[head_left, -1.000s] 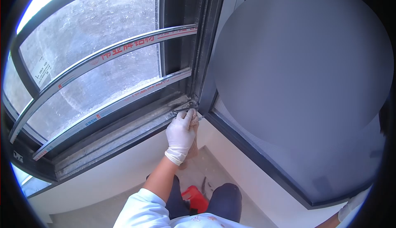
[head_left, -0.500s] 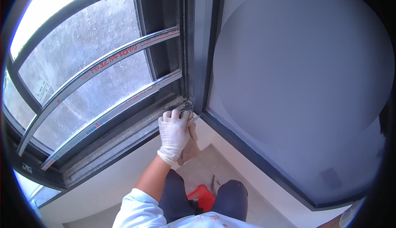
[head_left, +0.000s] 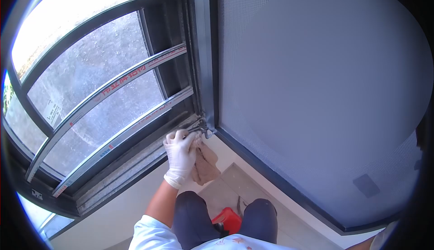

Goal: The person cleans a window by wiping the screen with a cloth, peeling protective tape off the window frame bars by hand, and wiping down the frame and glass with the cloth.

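My left hand (head_left: pixel 180 154), in a white glove, is closed on a beige cloth (head_left: pixel 206 166). It rests at the inner corner of the window's lower track (head_left: pixel 149 157), beside the upright frame post. The cloth hangs down from my fingers over the white wall below. At the bottom right edge of the view, only part of my gloved right hand (head_left: pixel 383 238) shows, near the lower corner of the open screen panel (head_left: pixel 289 173). Its fingers are hidden.
Two bars (head_left: pixel 122 82) with printed protective film cross the window opening on the left. Dirt lies along the track. Below, between my knees, a red plastic object (head_left: pixel 228 220) stands on the tiled floor, with a dark tool-like thing (head_left: pixel 239 204) beside it.
My left hand has drawn slightly left and back from the corner, and more of the cloth hangs in sight. The camera view has shifted a little. My right hand stays at the edge.
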A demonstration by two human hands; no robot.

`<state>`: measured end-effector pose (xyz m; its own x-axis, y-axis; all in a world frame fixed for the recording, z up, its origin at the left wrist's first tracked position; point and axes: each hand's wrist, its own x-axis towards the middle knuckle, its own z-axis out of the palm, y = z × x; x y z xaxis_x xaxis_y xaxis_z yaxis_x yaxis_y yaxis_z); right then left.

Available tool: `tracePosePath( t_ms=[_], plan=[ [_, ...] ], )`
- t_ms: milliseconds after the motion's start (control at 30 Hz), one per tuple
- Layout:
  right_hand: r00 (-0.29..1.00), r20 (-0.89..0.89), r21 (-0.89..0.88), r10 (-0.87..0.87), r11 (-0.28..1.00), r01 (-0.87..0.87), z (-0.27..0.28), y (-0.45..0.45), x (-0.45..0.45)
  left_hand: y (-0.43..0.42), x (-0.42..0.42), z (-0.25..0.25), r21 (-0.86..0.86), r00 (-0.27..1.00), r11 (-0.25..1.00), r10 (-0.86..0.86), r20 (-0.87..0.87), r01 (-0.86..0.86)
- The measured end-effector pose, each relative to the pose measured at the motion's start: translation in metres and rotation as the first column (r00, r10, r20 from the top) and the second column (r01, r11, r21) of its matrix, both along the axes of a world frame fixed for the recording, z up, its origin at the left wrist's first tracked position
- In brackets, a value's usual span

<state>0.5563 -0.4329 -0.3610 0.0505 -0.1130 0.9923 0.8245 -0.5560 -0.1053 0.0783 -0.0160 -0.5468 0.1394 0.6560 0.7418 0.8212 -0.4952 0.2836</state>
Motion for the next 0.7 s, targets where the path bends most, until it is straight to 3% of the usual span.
tracePosePath(
  t_ms=[133,233,333,400,433,567,667,700],
  plan=[
    [0.976,0.146,-0.073,-0.161,0.982,0.173,-0.001,-0.006,0.007,0.016,0.015,0.008,-0.09,0.994,0.996,-0.002,-0.108,-0.008],
    [0.958,0.199,-0.078,-0.205,0.972,0.224,0.0,-0.009,0.007,0.016,0.012,0.003,-0.135,0.989,0.984,-0.129,-0.074,0.118],
    [0.947,0.24,-0.094,-0.212,0.966,0.24,-0.001,-0.008,0.005,0.014,0.002,0.004,-0.15,0.991,0.981,-0.129,-0.039,0.122],
    [0.942,0.265,-0.108,-0.207,0.964,0.242,0.001,-0.003,0.004,0.027,0.005,0.007,-0.083,1.0,0.997,-0.008,-0.007,0.007],
    [0.948,0.258,-0.108,-0.187,0.969,0.22,0.001,-0.002,0.005,0.037,0.008,0.009,-0.052,0.999,0.997,0.052,0.01,-0.051],
    [0.993,0.114,-0.048,0.004,0.999,0.001,0.003,-0.013,0.022,0.046,0.021,0.008,-0.137,0.993,0.988,-0.09,-0.082,0.078],
    [0.987,0.001,0.017,0.163,0.987,-0.163,0.005,-0.011,0.016,0.03,0.011,0.017,-0.22,0.976,0.971,-0.131,-0.174,0.091],
    [0.975,-0.035,0.049,0.218,0.975,-0.216,0.007,-0.006,0.011,0.033,0.012,0.018,-0.199,0.99,0.979,-0.076,-0.121,0.051]
  ],
)
